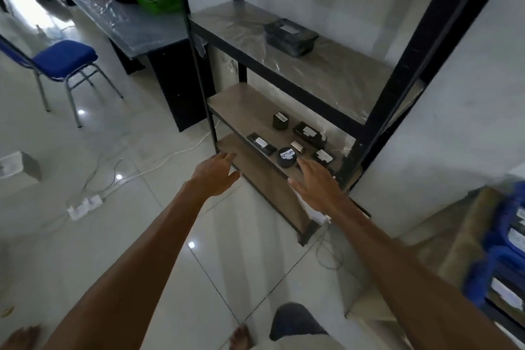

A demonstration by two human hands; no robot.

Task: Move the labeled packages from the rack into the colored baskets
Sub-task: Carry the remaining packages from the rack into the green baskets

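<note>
Both the left hand (217, 172) and right hand (315, 182) reach open and empty toward the rack (284, 170), where several labeled packages (287, 156) remain unmoved.

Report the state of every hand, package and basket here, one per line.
Left hand, open, empty.
Right hand, open, empty.
Round package, lying on lower shelf, label up.
Large package, lying on upper shelf.
Green basket, on table, contents unclear.
Blue basket, partly filled, blurred.

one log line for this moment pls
stage: reach at rack | left hand: open, empty | right hand: open, empty, next to round return package
</note>
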